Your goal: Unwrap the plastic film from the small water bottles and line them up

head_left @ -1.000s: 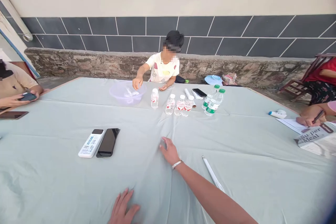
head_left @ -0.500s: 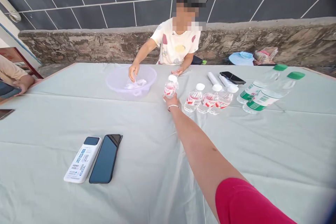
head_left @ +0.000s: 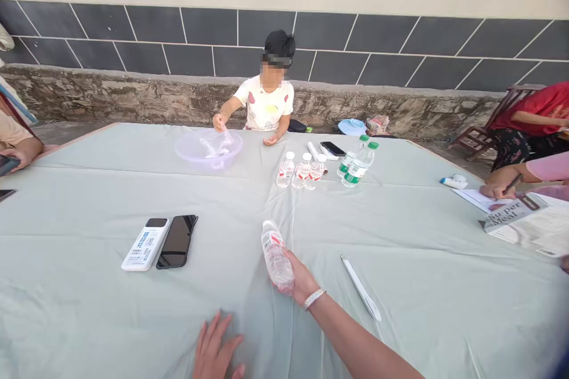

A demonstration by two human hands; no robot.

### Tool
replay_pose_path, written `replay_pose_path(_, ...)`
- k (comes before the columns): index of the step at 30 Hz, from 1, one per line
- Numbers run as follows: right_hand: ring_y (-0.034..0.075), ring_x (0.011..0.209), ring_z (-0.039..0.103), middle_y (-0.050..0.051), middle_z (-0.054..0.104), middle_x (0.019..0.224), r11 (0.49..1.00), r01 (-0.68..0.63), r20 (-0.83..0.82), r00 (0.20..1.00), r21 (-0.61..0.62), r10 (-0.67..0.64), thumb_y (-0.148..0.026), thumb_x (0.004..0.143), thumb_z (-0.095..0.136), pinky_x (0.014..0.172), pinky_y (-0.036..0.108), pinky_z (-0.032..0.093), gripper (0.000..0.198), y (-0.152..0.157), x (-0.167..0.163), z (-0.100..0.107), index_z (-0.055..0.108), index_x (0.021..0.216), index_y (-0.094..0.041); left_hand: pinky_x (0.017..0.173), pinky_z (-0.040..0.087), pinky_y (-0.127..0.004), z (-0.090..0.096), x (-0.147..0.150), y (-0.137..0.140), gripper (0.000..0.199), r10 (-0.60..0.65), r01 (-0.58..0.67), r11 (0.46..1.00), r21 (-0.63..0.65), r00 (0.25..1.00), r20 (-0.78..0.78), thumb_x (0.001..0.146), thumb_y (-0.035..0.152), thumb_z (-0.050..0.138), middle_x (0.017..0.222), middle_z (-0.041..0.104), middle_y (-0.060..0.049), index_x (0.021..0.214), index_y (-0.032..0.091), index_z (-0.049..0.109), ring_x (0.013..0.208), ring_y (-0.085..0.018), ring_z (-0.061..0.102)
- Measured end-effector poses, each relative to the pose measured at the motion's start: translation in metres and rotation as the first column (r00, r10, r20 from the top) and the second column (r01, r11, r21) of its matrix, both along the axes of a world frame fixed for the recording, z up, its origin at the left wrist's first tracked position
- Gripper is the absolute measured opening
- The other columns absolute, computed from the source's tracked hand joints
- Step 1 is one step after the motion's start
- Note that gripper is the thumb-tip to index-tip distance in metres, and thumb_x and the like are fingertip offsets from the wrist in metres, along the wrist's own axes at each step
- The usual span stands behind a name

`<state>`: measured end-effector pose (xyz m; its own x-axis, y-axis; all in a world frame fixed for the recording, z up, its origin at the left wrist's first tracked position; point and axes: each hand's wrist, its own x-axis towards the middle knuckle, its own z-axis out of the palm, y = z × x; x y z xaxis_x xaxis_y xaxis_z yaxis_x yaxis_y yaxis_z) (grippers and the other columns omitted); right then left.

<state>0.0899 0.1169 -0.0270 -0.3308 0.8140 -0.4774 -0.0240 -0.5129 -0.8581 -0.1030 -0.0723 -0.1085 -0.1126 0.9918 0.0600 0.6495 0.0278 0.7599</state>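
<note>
My right hand is closed around the lower part of a small clear water bottle with a white cap and a red-and-white label. The bottle tilts, its cap pointing away from me and slightly left. Low in the view, my left hand holds nothing; its fingers are spread just over or on the pale green tablecloth, I cannot tell which. Beyond the held bottle, three similar small bottles stand in a row. A white pen-like stick lies to the right of my right forearm.
A white power bank and a black phone lie at left. Across the table a person reaches into a lilac basin. Two green-capped bottles stand farther right. Another person's hand writes near a box.
My right hand has drawn the small bottle back toward me from the far side. My left hand has come into view. The camera has shifted, bringing the table's right side into view.
</note>
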Motion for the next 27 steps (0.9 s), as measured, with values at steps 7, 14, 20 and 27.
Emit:
replay_pose_path(7, 0.013, 0.039, 0.053, 0.005, 0.064, 0.062, 0.954, -0.139, -0.198, 0.976, -0.267, 0.087, -0.073, 0.084, 0.015, 0.038, 0.022, 0.036, 0.071, -0.112, 0.023, 0.013, 0.059, 0.099, -0.019, 0.071, 0.053, -0.038, 0.078, 0.074, 0.037, 0.07, 0.38, 0.233, 0.839, -0.492, 0.397, 0.835, 0.081, 0.065, 0.044, 0.086, 0.069, -0.01, 0.128, 0.013, 0.046, 0.07, -0.021, 0.067)
replay_pose_path(14, 0.016, 0.054, 0.058, 0.004, 0.062, 0.059, 0.906, -0.326, 0.697, 0.716, 0.27, 0.05, -0.066, 0.085, 0.033, 0.054, 0.027, 0.043, 0.056, -0.108, 0.081, 0.021, 0.058, 0.064, -0.02, 0.061, 0.048, -0.027, 0.082, 0.101, 0.039, 0.049, 0.364, 0.11, 0.907, -0.406, 0.276, 0.889, 0.066, 0.051, 0.071, 0.074, 0.064, -0.001, 0.095, 0.015, 0.057, 0.063, -0.014, 0.061)
replay_pose_path(20, 0.031, 0.101, 0.059, 0.02, 0.058, 0.115, 0.917, -0.219, 0.938, 0.17, 0.333, -0.3, -0.048, 0.084, 0.05, 0.076, 0.037, 0.044, 0.051, -0.05, 0.162, 0.026, 0.051, 0.121, -0.014, 0.075, 0.046, -0.031, 0.085, 0.091, 0.044, 0.051, 0.354, -0.113, 0.911, -0.397, 0.707, 0.612, 0.071, 0.045, 0.066, 0.092, 0.068, -0.009, 0.109, 0.014, 0.054, 0.085, -0.022, 0.063)
replay_pose_path(27, 0.016, 0.069, 0.059, 0.007, 0.064, 0.079, 0.942, -0.17, 0.858, 0.483, 0.288, -0.175, -0.026, 0.089, 0.033, 0.062, 0.025, 0.041, 0.029, -0.051, 0.133, 0.034, 0.06, 0.085, -0.016, 0.075, 0.042, -0.028, 0.083, 0.073, 0.045, 0.031, 0.383, -0.097, 0.891, -0.444, 0.685, 0.62, 0.071, 0.043, 0.064, 0.082, 0.066, -0.004, 0.089, 0.018, 0.062, 0.085, -0.021, 0.06)
